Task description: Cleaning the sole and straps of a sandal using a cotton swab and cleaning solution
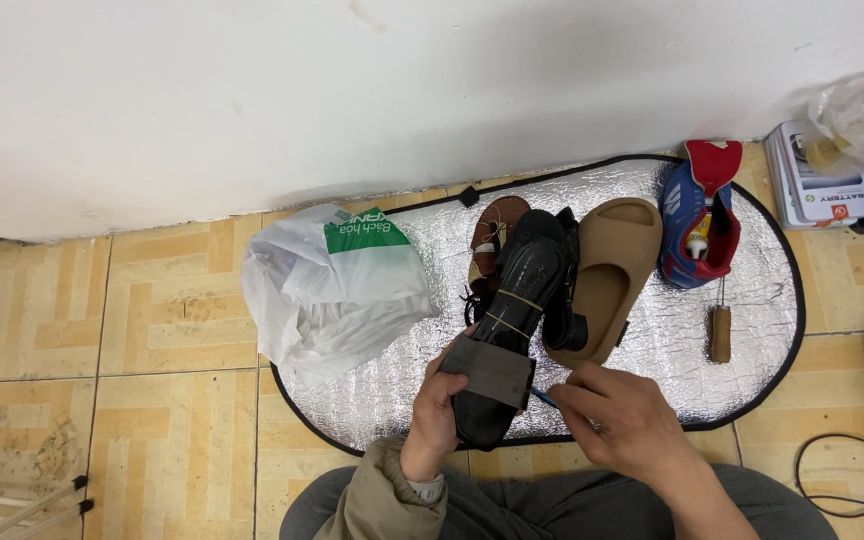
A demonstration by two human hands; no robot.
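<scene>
My left hand [435,410] grips a black shoe [512,305] by its heel, sole side up, with thin bands around its middle. A dark grey block heel piece [493,368] sits on the heel end. My right hand [620,415] holds a thin blue tool [543,397] with its tip against the heel's right side. The shoe hangs over a silver foil mat [412,385].
On the mat lie a brown sandal [497,228], a tan slide [612,270], a blue-and-red sneaker [697,215], a wooden-handled awl [720,325] and a white plastic bag [332,285]. Boxes [817,185] stand at the right; a cable [852,480] lies on the tiles.
</scene>
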